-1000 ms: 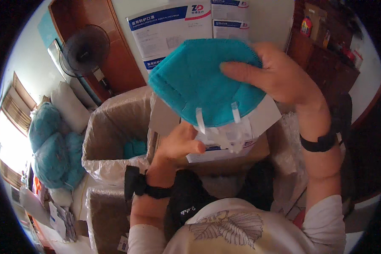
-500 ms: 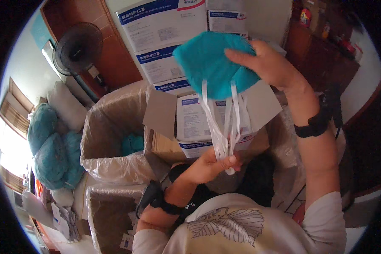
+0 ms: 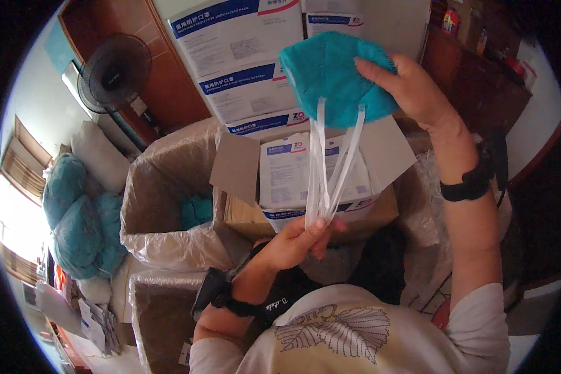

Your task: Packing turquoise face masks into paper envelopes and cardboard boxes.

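Note:
A teal face mask (image 3: 336, 78), possibly several stacked together, is held up by my right hand (image 3: 411, 90), thumb across its near side. White straps (image 3: 320, 156) hang from its lower edge. Lower down, my left hand (image 3: 305, 240) is closed round the straps and pulls them fairly taut. Behind the straps stands an open carton (image 3: 234, 168) with its flaps spread. White printed packs (image 3: 282, 177) fill it.
To the left is a plastic-lined box (image 3: 162, 181) with teal masks (image 3: 196, 210) inside. Another lined box (image 3: 168, 318) stands nearer me. Stacked white cartons (image 3: 243, 50) rise behind. Teal-filled bags (image 3: 75, 237) and a fan (image 3: 113, 71) are at left.
My right hand has moved the mask up and to the right. My left hand has shifted up and left along with the straps, still gripping them.

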`<act>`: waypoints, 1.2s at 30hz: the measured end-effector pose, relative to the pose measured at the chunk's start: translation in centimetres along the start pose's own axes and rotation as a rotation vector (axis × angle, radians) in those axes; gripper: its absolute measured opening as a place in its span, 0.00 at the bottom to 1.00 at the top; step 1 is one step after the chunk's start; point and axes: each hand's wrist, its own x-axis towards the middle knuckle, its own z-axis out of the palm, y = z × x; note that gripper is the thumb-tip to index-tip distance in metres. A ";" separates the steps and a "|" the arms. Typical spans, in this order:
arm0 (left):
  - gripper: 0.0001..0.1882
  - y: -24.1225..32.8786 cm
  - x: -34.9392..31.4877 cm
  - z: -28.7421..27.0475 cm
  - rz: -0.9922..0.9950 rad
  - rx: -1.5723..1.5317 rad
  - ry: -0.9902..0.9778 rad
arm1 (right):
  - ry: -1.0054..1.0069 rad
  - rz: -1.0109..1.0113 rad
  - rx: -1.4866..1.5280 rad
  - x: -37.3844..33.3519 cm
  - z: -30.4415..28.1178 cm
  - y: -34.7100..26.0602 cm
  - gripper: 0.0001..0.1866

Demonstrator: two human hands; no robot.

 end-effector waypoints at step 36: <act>0.16 -3.7 -5.0 2.1 0.126 -0.828 0.793 | -0.548 0.360 0.353 -13.9 17.2 6.0 0.12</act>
